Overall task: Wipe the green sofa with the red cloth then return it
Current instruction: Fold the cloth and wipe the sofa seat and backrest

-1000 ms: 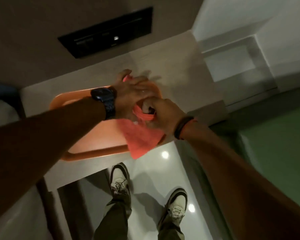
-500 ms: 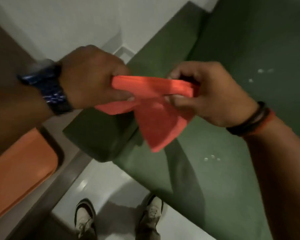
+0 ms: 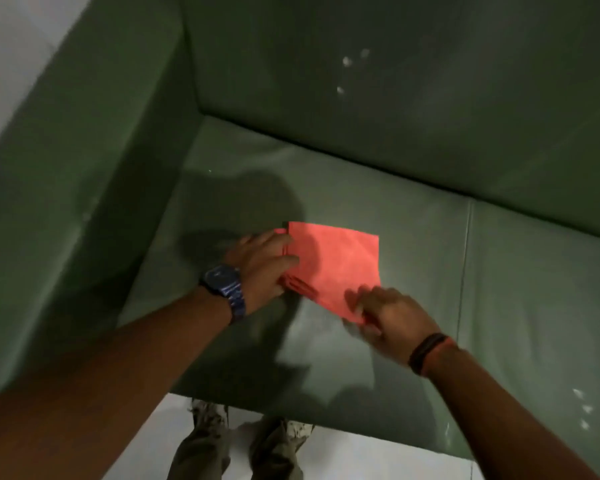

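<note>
Lying flat on green sofa [image 3: 413, 258] seat, red cloth [image 3: 336, 265], left hand [image 3: 262, 263] spread, right hand [image 3: 390, 318] pinching corner

A pale, off-white wall [image 3: 18, 53] fills the upper left corner, plain and evenly lit, running down behind the furniture. Along the bottom edge lies a glossy white tiled floor [image 3: 354, 455], bright enough to catch the room's light, with a thin grout line showing near its right end. The light is dim and warm overall, coming from above and behind the viewer, so soft dark shadows fall forward across the middle of the scene while the surroundings fade towards the edges
</note>
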### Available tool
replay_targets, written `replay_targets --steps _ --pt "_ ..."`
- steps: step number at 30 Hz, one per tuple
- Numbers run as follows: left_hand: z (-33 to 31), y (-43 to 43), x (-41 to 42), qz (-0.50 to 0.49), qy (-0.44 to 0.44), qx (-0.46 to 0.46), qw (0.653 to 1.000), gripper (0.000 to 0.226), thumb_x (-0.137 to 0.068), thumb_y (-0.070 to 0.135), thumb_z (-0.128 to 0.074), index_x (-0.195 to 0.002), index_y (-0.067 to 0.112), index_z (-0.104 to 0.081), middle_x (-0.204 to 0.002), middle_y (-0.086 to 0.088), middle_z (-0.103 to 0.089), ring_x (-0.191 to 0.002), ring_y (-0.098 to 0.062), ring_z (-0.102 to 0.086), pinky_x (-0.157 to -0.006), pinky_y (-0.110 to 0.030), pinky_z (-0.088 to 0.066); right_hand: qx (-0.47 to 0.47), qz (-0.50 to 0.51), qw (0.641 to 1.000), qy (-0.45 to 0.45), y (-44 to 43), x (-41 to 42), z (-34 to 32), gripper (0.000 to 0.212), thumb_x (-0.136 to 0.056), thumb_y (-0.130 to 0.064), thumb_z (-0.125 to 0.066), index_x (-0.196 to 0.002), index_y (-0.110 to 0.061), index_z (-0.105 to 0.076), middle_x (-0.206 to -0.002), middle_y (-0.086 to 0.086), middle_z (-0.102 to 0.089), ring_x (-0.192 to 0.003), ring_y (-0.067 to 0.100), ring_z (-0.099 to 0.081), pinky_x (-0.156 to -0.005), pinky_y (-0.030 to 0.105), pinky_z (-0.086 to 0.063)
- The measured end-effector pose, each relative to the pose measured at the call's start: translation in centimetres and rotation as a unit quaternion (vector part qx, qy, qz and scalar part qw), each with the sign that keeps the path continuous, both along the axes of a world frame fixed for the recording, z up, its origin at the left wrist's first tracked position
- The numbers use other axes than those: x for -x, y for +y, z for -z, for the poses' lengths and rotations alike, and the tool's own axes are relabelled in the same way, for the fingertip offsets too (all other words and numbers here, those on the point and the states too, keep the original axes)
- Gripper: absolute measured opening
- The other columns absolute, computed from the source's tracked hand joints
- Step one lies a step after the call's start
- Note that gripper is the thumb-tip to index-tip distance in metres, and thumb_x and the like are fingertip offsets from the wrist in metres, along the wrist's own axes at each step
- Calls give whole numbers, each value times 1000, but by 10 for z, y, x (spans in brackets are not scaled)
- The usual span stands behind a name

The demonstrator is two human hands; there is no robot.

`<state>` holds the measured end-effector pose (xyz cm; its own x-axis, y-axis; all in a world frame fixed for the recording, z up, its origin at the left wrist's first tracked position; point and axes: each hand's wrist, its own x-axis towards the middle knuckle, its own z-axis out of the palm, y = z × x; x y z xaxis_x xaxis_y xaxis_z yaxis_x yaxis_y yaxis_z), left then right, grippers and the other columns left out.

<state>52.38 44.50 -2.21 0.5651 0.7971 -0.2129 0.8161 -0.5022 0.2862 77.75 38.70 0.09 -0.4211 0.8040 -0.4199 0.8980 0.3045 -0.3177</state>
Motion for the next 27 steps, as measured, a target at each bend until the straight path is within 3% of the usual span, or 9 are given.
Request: replay_targets --steps 3,5,7,11,13,17,21,25,27 --pt "54 -13 29 -89 149 69 982 142 -36 62 -82 -147 23 -2 -156 -8 -3 -139 -29 -4 -111 -46 -8 2 84 996 14 -27 -3 38 44 -79 -48 -65 -115 -23 -61 -122 5 -60 -114 27 -55 -91 40 -48" --pt "76 -15 40 -138 172 123 968 165 -22 71 -78 -142 21 24 -155 -8 15 -139 -28 13 -110 -49 2 -65 136 987 51 -23 6 57 53 -81 -51 -60 -123 -20 -57 -132 12 -53 -120 31 -51 -96 43 -47" --pt "90 -15 41 -156 160 154 962 172 -12 77 -72 -136 22 35 -151 -5 28 -135 -26 26 -108 -51 10 -102 168 980 35 -7 21 76 61 -84 -56 -50 -134 -21 -47 -144 18 -41 -130 36 -40 -104 47 -40" --pt "101 -16 41 -177 126 154 964 173 -2 80 -61 -135 28 37 -140 4 47 -128 -21 40 -103 -48 23 -89 242 966 -34 8 66 115 73 -84 -63 -31 -146 -26 -25 -157 17 -17 -144 36 -11 -115 58 -14" --pt "103 -16 42 -179 116 151 965 172 -2 82 -58 -136 29 35 -135 6 53 -128 -21 40 -100 -44 29 -101 237 964 -59 5 79 129 77 -82 -66 -30 -148 -28 -19 -157 16 -13 -145 36 -6 -115 59 -5" --pt "100 -15 39 -178 115 166 963 172 -3 81 -61 -136 29 36 -133 6 54 -128 -21 41 -100 -46 28 -146 185 970 -52 6 49 140 78 -78 -69 -35 -146 -35 -20 -157 11 -17 -145 32 -12 -115 56 -10" --pt "99 -15 39 -179 124 172 961 174 -2 79 -63 -136 29 35 -133 7 54 -128 -21 41 -100 -45 28 -156 355 917 -91 12 52 140 79 -80 -67 -35 -147 -29 -22 -155 17 -21 -143 37 -16 -113 61 -15" --pt "96 -14 38 -179 133 177 958 173 -2 81 -61 -137 29 34 -136 6 52 -130 -22 38 -99 -44 30 -187 166 967 -48 -2 56 144 76 -82 -69 -39 -146 -30 -27 -155 15 -24 -143 36 -16 -114 57 -10" --pt "95 -14 38 -181 137 176 958 173 -1 81 -60 -137 29 33 -136 5 51 -130 -23 38 -98 -44 30 -197 150 968 -42 -4 38 145 75 -82 -70 -39 -145 -31 -28 -155 13 -26 -143 33 -18 -114 56 -14"
